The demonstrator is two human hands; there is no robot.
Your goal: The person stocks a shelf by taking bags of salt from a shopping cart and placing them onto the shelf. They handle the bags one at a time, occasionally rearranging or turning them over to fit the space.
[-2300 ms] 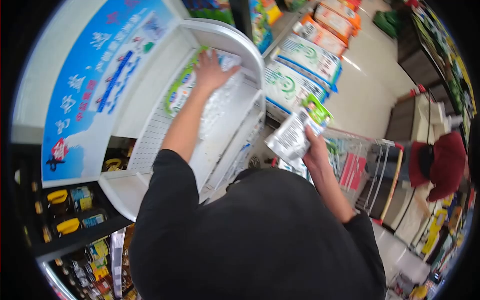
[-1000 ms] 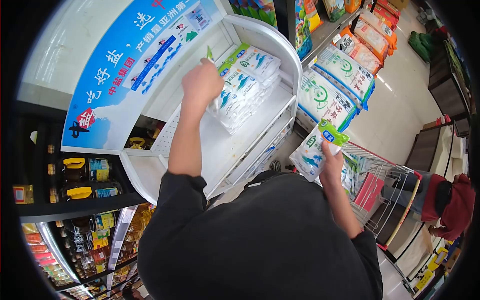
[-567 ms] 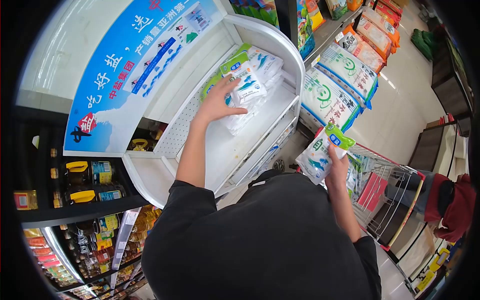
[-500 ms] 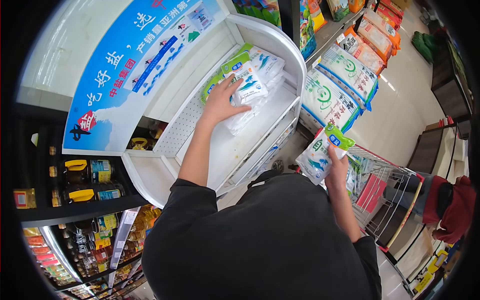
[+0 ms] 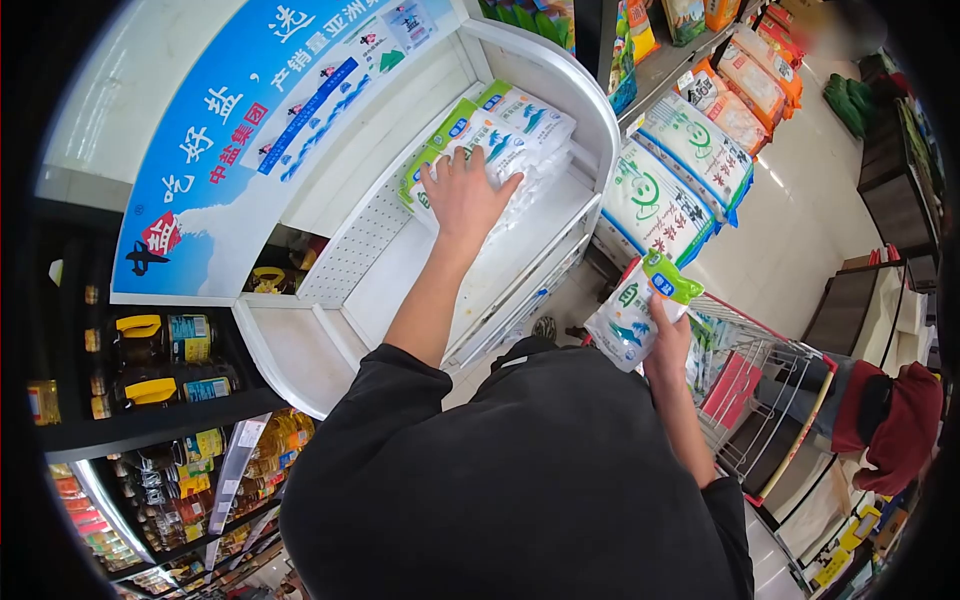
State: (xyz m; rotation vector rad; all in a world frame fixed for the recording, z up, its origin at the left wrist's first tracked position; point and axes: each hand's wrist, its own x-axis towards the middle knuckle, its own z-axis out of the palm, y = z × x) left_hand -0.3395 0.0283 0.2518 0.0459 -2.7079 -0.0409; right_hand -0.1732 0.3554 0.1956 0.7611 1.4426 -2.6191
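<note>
In the white display stand, several white-and-green salt bags lie in an overlapping pile against the perforated back panel. My left hand rests on top of this pile, fingers spread, covering part of the bags below it. Low on the right, beside the stand, my right hand grips another salt bag by its side, with the thumb over its front. That bag is tilted, its green top pointing up and right.
A shopping cart with bags inside stands right of my right hand. Large rice sacks are stacked past the stand's end. A person in a dark red top is behind the cart. Oil bottles fill shelves at left.
My left hand has shifted right over the pile, and the bag under it now lies flatter among the others. My right hand keeps its bag at nearly the same place.
</note>
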